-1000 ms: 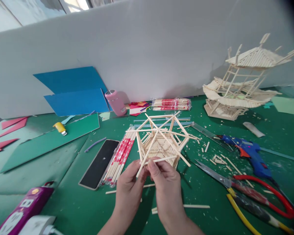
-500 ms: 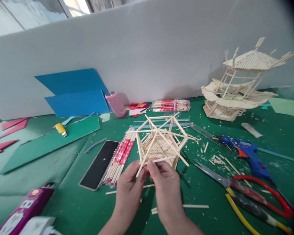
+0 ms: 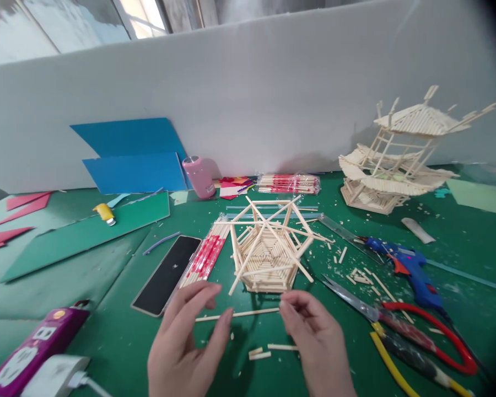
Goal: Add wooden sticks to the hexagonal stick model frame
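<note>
A six-sided frame of thin wooden sticks (image 3: 268, 259) stands in front of me, with long sticks crossing over its open top. My left hand (image 3: 190, 336) is apart from it at the lower left, thumb and fingers spread, holding nothing. My right hand (image 3: 314, 336) is just below the frame's near right side, thumb and index finger pressed together. Whether a small piece is between those fingertips cannot be made out. A loose wooden stick (image 3: 252, 313) lies between my hands, its right end close to the right fingertips. Short cut sticks (image 3: 259, 355) lie below it.
Scissors (image 3: 355, 300), pliers (image 3: 413, 353) and a blue glue gun (image 3: 413, 264) lie at right, below a finished stick pavilion (image 3: 397, 176). On the left are a phone (image 3: 167, 275), bagged red-marked sticks (image 3: 209, 248) and a purple power strip (image 3: 37, 347). A pink can (image 3: 199, 177) stands behind.
Both hands have let go of the stick frame's near side and drawn back and apart. A stick now spans that near side. My left hand has opened. The view has shifted slightly.
</note>
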Demonstrator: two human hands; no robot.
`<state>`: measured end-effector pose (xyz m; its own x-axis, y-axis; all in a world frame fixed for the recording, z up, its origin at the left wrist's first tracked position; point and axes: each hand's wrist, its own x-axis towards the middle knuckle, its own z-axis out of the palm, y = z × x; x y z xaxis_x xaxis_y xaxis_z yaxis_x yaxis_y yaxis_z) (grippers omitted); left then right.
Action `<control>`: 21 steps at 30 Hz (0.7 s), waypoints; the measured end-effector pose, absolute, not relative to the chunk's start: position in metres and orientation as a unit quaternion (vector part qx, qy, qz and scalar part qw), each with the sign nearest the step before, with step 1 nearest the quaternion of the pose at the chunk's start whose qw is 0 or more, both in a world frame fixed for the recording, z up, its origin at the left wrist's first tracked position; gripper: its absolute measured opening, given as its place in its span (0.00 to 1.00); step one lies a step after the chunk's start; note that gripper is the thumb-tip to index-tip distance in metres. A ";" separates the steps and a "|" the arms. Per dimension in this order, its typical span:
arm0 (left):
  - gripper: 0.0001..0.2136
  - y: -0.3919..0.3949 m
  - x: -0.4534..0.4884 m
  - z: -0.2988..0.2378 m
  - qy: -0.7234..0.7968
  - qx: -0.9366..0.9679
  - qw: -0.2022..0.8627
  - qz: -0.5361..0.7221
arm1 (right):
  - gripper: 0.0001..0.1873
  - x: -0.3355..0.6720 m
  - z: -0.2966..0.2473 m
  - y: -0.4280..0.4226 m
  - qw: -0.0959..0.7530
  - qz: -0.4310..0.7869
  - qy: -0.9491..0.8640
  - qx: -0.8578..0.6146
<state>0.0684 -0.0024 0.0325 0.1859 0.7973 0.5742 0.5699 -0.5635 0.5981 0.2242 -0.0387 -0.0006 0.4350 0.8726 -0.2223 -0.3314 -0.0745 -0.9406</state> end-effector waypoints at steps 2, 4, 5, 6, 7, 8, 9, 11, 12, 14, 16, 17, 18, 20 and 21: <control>0.12 -0.002 0.078 0.045 0.396 0.812 0.057 0.425 | 0.14 0.240 -0.004 -0.043 0.640 0.427 -0.250 -0.588; 0.11 0.003 0.092 0.054 0.336 0.852 0.001 0.402 | 0.15 0.252 -0.007 -0.042 0.641 0.388 -0.261 -0.609; 0.09 0.006 0.099 0.057 0.331 0.854 -0.026 0.400 | 0.16 0.257 -0.008 -0.040 0.637 0.374 -0.269 -0.618; 0.08 0.009 0.106 0.058 0.334 0.856 -0.042 0.391 | 0.17 0.261 -0.009 -0.037 0.629 0.363 -0.280 -0.628; 0.07 0.012 0.112 0.059 0.333 0.862 -0.058 0.377 | 0.18 0.263 -0.009 -0.033 0.617 0.356 -0.296 -0.637; 0.07 0.015 0.118 0.058 0.336 0.868 -0.064 0.359 | 0.19 0.265 -0.010 -0.030 0.603 0.350 -0.316 -0.644; 0.08 0.017 0.122 0.057 0.337 0.876 -0.066 0.339 | 0.20 0.266 -0.010 -0.027 0.592 0.342 -0.338 -0.647; 0.09 0.021 0.128 0.055 0.339 0.891 -0.057 0.295 | 0.20 0.268 -0.012 -0.022 0.574 0.319 -0.389 -0.646; 0.09 0.022 0.130 0.054 0.340 0.897 -0.053 0.276 | 0.19 0.269 -0.012 -0.020 0.565 0.306 -0.415 -0.644; 0.09 0.024 0.132 0.054 0.342 0.905 -0.046 0.247 | 0.16 0.271 -0.013 -0.017 0.548 0.278 -0.460 -0.642; 0.07 0.025 0.133 0.056 0.341 0.910 -0.047 0.231 | 0.13 0.271 -0.012 -0.016 0.528 0.257 -0.491 -0.643; 0.07 0.026 0.133 0.057 0.338 0.912 -0.050 0.226 | 0.12 0.271 -0.012 -0.015 0.522 0.252 -0.501 -0.643; 0.06 0.027 0.134 0.058 0.332 0.915 -0.053 0.222 | 0.12 0.271 -0.011 -0.014 0.518 0.248 -0.507 -0.643; 0.06 0.028 0.135 0.059 0.322 0.920 -0.057 0.215 | 0.10 0.270 -0.009 -0.012 0.514 0.250 -0.515 -0.639; 0.05 0.029 0.136 0.060 0.319 0.922 -0.059 0.213 | 0.09 0.270 -0.008 -0.011 0.513 0.253 -0.519 -0.636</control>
<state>0.1360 0.0290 0.0601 0.7059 0.5629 0.4299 0.6127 -0.7898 0.0280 0.2701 -0.0109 -0.0076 0.3338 0.9190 0.2100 0.4002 0.0636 -0.9142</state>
